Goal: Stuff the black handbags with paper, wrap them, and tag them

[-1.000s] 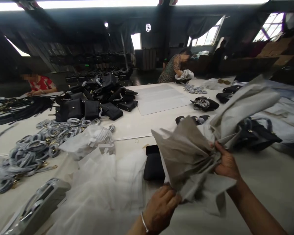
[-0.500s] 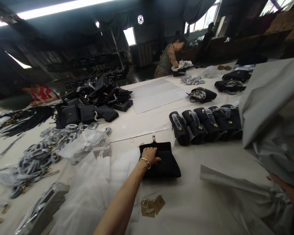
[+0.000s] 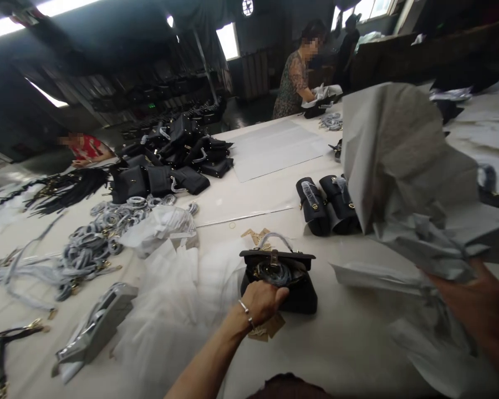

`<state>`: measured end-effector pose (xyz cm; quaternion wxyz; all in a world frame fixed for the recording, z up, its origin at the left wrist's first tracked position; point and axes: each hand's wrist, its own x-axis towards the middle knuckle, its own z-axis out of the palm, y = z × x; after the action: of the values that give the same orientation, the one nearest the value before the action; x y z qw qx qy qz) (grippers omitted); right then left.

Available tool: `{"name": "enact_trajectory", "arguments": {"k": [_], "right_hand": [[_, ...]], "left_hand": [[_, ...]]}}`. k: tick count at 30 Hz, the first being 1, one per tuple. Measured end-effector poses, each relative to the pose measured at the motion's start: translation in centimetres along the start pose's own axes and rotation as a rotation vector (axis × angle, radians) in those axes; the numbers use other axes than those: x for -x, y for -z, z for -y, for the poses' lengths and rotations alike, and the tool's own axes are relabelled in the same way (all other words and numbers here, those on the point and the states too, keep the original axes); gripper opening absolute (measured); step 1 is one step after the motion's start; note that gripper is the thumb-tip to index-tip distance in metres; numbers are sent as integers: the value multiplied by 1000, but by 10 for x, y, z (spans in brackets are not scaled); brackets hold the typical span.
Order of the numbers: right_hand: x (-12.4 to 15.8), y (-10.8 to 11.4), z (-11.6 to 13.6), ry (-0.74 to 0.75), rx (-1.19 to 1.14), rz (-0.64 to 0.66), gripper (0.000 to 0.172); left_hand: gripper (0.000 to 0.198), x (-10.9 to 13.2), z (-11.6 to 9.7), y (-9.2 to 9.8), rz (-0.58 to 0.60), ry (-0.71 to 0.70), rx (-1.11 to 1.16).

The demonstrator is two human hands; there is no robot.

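A black handbag (image 3: 301,299) stands on the table in front of me with its mouth showing. Its wrapped top handle (image 3: 276,238) rises behind, and a coiled, plastic-wrapped strap (image 3: 274,273) sits in the opening. My left hand (image 3: 264,303), with a bracelet at the wrist, is closed on the bag's front edge; its fingertips are hidden. On the right, my right hand (image 3: 468,302) grips a large crumpled sheet of grey paper (image 3: 393,149), held up off the table. Brown cardboard tags (image 3: 272,328) lie by the bag, partly behind my left wrist.
Black bags (image 3: 311,205) stand in a row behind the paper. White wrapping sheets (image 3: 162,310), wrapped straps (image 3: 87,249) and a grey box-like object (image 3: 97,324) lie to the left. A heap of black bags (image 3: 174,160) is farther back. Co-workers (image 3: 297,77) stand beyond the table.
The handbag has been turned so its opening, handle and coiled strap show. My left hand has moved from its top to the front edge. My right hand has brought the grey paper leftward.
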<state>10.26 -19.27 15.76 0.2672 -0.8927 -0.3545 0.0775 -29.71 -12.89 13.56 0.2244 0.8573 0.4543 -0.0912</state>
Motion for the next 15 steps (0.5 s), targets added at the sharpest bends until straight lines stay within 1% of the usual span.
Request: {"name": "enact_trajectory", "arguments": {"k": [1,2,4,5,6,7,9,11,12,15], "right_hand": [[4,0,12,-35,-11,13,40],[8,0,22,-47,-14,-1,41],[19,1,42,17,22,-97,45],[27,0,52,82,49,-148,49],[35,-1,63,180,80,-189,52],[44,-3,76,307,111,-214,55],[67,-12,103,582,155,-212,61],[92,-27,131,783,145,-159,62],[104,-36,143,841,122,-95,60],[135,-64,171,892,4,191,53]], "left_hand": [[59,2,-2,0,4,-17,11],[59,3,-3,0,8,-35,19],[57,3,-4,-1,7,-74,26],[55,0,-3,-1,6,-88,25],[52,-3,-1,-2,4,-99,22],[50,-8,2,-2,-3,-101,18],[46,-18,8,-1,-24,-90,11],[40,-27,13,0,-42,-83,7],[36,-30,15,0,-50,-89,6],[26,-31,16,-3,-65,-153,16]]}}
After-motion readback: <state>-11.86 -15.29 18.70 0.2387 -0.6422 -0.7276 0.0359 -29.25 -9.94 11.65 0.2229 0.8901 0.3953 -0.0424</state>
